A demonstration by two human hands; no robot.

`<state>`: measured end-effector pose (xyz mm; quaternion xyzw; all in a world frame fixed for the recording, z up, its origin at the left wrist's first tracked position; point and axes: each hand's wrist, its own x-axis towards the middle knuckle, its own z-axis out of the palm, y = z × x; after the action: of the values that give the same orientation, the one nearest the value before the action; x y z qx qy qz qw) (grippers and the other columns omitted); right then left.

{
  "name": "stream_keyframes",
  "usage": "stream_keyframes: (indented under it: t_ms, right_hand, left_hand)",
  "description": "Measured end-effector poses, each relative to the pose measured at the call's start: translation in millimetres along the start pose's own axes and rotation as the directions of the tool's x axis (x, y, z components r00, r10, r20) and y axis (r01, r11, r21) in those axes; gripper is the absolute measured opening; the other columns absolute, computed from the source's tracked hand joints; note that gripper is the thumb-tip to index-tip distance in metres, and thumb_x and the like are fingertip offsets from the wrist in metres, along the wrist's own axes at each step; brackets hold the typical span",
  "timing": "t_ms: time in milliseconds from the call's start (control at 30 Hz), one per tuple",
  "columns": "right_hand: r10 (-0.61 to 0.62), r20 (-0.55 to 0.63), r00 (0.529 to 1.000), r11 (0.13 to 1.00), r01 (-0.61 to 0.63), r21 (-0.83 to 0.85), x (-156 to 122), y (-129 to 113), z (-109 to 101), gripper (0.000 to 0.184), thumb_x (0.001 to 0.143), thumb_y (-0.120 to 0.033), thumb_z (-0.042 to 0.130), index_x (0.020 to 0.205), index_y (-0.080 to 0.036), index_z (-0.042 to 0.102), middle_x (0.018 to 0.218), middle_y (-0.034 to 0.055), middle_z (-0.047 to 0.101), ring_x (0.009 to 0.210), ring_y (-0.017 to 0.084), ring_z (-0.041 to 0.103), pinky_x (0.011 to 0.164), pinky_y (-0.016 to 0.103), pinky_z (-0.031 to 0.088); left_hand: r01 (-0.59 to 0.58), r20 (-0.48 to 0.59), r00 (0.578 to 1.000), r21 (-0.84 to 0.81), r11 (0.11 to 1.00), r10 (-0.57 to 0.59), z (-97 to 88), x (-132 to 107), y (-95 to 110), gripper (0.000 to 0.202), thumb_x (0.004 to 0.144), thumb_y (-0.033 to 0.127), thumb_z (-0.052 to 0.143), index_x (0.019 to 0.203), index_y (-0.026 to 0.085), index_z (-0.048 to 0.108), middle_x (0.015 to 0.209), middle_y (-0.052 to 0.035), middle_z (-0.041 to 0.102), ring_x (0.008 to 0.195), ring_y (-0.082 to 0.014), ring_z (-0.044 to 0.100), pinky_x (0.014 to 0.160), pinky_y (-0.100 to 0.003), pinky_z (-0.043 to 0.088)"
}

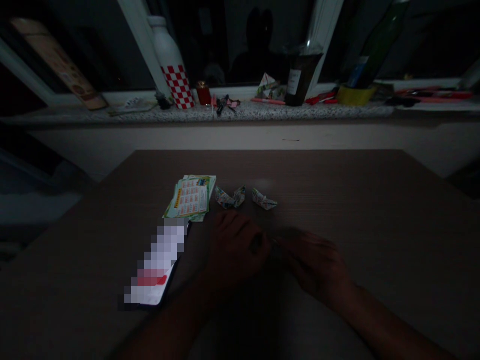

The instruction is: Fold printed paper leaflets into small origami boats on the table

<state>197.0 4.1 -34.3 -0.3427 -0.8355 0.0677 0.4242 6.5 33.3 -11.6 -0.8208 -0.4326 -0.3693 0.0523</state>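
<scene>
Above the middle of the table, my left hand (237, 246) is closed, its fingers curled over toward my right hand. My right hand (318, 262) is closed too, with thumb and fingertips pinched near the left thumb. Between the two hands something small shows faintly, too dark to make out. Just beyond the left knuckles lie small folded printed-paper shapes (229, 199), touching or close together. One more folded paper piece (264, 201) sits a little to their right. Left of these is a stack of printed paper sheets (193, 200), green-edged with number grids.
A phone (159, 272) with a lit, blurred screen lies left of my left forearm. Beyond the wooden table (356, 190), a speckled windowsill (258, 114) carries a checkered white bottle (174, 70), a dark packet (300, 80), a green bottle (382, 45) and a tall tube (62, 65).
</scene>
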Motion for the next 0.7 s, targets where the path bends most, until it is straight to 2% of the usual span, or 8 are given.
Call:
stream_keyframes:
  t_ms: [67, 200, 300, 400, 467, 500, 600, 700]
  right_hand:
    - [0.012, -0.036, 0.999, 1.0, -0.012, 0.005, 1, -1, -2, 0.032, 0.081, -0.002, 0.059, 0.109, -0.015, 0.06, 0.074, 0.006, 0.071, 0.062, 0.017, 0.064, 0.058, 0.032, 0.05]
    - [0.043, -0.119, 0.992, 0.999, -0.046, -0.018, 4, -1, -9, 0.027, 0.079, -0.001, 0.061, 0.103, -0.014, 0.064, 0.079, 0.0084, 0.073, 0.065, 0.018, 0.066, 0.059, 0.031, 0.052]
    - [0.059, -0.144, 0.988, 0.998, -0.06, -0.005, 5, -1, -10, 0.023, 0.079, -0.003, 0.061, 0.1, -0.014, 0.066, 0.078, 0.0087, 0.073, 0.067, 0.018, 0.068, 0.06, 0.03, 0.054]
    - [0.071, -0.168, 0.983, 0.997, -0.066, 0.031, 5, 0, -7, 0.022, 0.079, -0.004, 0.062, 0.097, -0.014, 0.066, 0.077, 0.0075, 0.073, 0.066, 0.017, 0.068, 0.061, 0.029, 0.055]
    - [0.082, -0.171, 0.982, 0.996, -0.077, 0.038, 5, -1, -6, 0.018, 0.078, -0.005, 0.064, 0.093, -0.014, 0.067, 0.077, 0.0069, 0.073, 0.065, 0.017, 0.067, 0.06, 0.029, 0.054]
    - [0.086, -0.162, 0.983, 0.996, -0.082, 0.034, 6, -1, -6, 0.015, 0.078, -0.006, 0.065, 0.09, -0.014, 0.067, 0.075, 0.0066, 0.073, 0.064, 0.017, 0.067, 0.06, 0.029, 0.054]
    - [0.078, -0.131, 0.988, 0.996, -0.081, -0.02, 8, 0, -7, 0.008, 0.078, -0.009, 0.066, 0.082, -0.015, 0.067, 0.071, 0.0055, 0.072, 0.061, 0.017, 0.066, 0.059, 0.031, 0.053]
    - [0.077, -0.15, 0.986, 0.989, -0.094, -0.114, 8, 3, -9, 0.005, 0.078, -0.01, 0.066, 0.079, -0.014, 0.067, 0.07, 0.0063, 0.071, 0.061, 0.018, 0.065, 0.059, 0.032, 0.052]
  left_hand:
    - [0.023, 0.017, 1.0, 0.037, 0.999, -0.024, -1.6, 2, -9, 0.013, 0.076, 0.02, 0.06, 0.063, 0.017, 0.06, 0.069, -0.0034, 0.06, 0.073, -0.0189, 0.055, 0.075, -0.036, 0.041]
    - [0.078, -0.015, 0.997, 0.047, 0.996, -0.078, -4.2, 2, -24, 0.012, 0.075, 0.019, 0.061, 0.063, 0.018, 0.059, 0.067, -0.0022, 0.06, 0.071, -0.0186, 0.056, 0.073, -0.035, 0.043]
    - [0.142, 0.003, 0.99, -0.047, 0.989, -0.142, -3.7, -2, -23, 0.006, 0.078, 0.023, 0.06, 0.079, 0.017, 0.063, 0.083, -0.0053, 0.064, 0.082, -0.0202, 0.059, 0.076, -0.035, 0.046]
    - [0.156, 0.058, 0.987, -0.17, 0.973, -0.148, -1.7, -6, -13, 0.025, 0.079, 0.026, 0.062, 0.101, 0.015, 0.062, 0.1, -0.0093, 0.066, 0.094, -0.0226, 0.061, 0.083, -0.038, 0.049]
    - [0.096, 0.121, 0.99, -0.242, 0.966, -0.068, -0.6, -9, -5, 0.01, 0.083, 0.023, 0.058, 0.087, 0.017, 0.065, 0.083, -0.0046, 0.068, 0.078, -0.0174, 0.063, 0.072, -0.031, 0.051]
    - [0.049, 0.14, 0.99, -0.257, 0.965, -0.013, -0.2, -9, -1, 0.009, 0.084, 0.022, 0.057, 0.084, 0.017, 0.065, 0.079, -0.0035, 0.068, 0.075, -0.0165, 0.062, 0.07, -0.03, 0.051]
    - [-0.124, 0.055, 0.988, -0.282, 0.951, 0.145, 0.4, -10, 7, 0.004, 0.081, 0.017, 0.06, 0.082, 0.016, 0.065, 0.076, -0.0026, 0.068, 0.071, -0.0145, 0.061, 0.068, -0.028, 0.05]
    - [-0.201, -0.027, 0.979, -0.291, 0.935, 0.202, 0.4, -9, 10, 0.003, 0.078, 0.013, 0.062, 0.078, 0.015, 0.062, 0.072, -0.0021, 0.067, 0.066, -0.0131, 0.059, 0.065, -0.027, 0.049]
